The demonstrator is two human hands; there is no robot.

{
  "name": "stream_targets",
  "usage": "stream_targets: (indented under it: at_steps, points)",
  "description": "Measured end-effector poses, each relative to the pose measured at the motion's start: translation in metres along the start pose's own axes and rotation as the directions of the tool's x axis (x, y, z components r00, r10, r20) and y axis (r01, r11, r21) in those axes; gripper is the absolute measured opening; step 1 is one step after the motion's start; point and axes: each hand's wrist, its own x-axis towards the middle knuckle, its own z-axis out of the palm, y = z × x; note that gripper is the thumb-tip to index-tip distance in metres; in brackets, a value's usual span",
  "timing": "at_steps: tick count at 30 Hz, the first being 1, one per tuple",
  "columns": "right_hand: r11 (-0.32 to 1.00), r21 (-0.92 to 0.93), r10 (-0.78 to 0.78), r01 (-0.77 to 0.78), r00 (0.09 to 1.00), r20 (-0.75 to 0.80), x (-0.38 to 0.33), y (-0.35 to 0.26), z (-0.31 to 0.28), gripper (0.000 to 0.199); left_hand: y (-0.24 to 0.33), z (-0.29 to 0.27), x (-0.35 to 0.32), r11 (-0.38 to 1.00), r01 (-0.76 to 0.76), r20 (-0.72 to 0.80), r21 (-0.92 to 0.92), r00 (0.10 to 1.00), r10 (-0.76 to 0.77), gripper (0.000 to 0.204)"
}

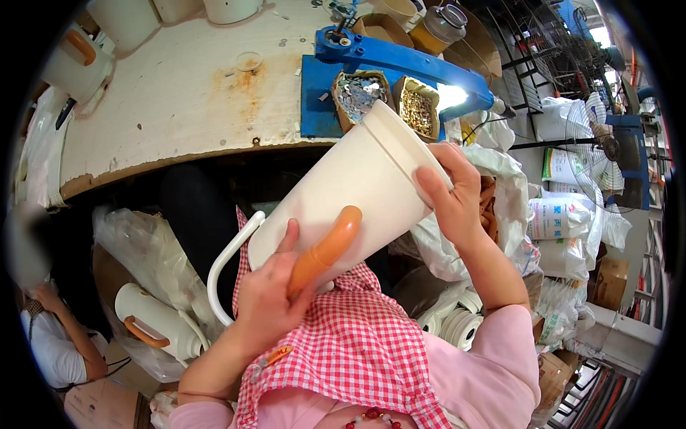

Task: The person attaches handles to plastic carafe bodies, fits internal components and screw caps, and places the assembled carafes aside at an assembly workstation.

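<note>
A tall cream plastic jug body lies tilted across my lap, its open end toward the upper right. My left hand grips an orange handle piece against the jug's side near its base. My right hand holds the jug's upper rim, fingers curled over the edge. A white wire bail loops out from the jug's lower left end.
A blue press tool with two small boxes of metal parts stands on the worn white workbench. Finished jugs lie in a plastic bag at lower left. White sacks and ring parts sit right. Another person sits lower left.
</note>
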Motion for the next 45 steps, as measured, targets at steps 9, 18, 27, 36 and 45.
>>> stream_targets:
  at_steps: [9, 18, 27, 36, 45]
  points:
    - [0.901, 0.372, 0.201, -0.222, 0.975, 0.093, 0.026, -0.003, -0.015, 0.043, -0.001, -0.026, 0.002, 0.998, 0.064, -0.124, -0.003, 0.990, -0.064, 0.057]
    - [0.652, 0.644, 0.475, -0.400, 0.878, 0.064, -0.004, 0.061, 0.023, 0.031, 0.027, -0.276, 0.040, 0.102, 0.044, -0.074, 0.994, 0.946, 0.314, 0.034]
    - [0.539, 0.660, 0.510, -0.523, 0.827, 0.239, -0.006, 0.050, 0.056, 0.015, -0.180, -0.409, 0.108, -0.346, -0.046, 0.070, 0.937, 0.996, 0.057, 0.010]
    - [0.388, 0.632, 0.654, -0.671, 0.684, 0.324, -0.025, 0.087, 0.094, 0.013, -0.110, -0.353, 0.216, 0.020, -0.067, 0.057, 0.998, 0.949, 0.310, 0.062]
    - [0.421, 0.602, 0.511, -0.678, 0.726, 0.460, -0.054, 0.072, 0.113, 0.032, -0.011, -0.347, 0.508, 0.650, 0.213, -0.573, 0.730, 0.709, 0.410, 0.073]
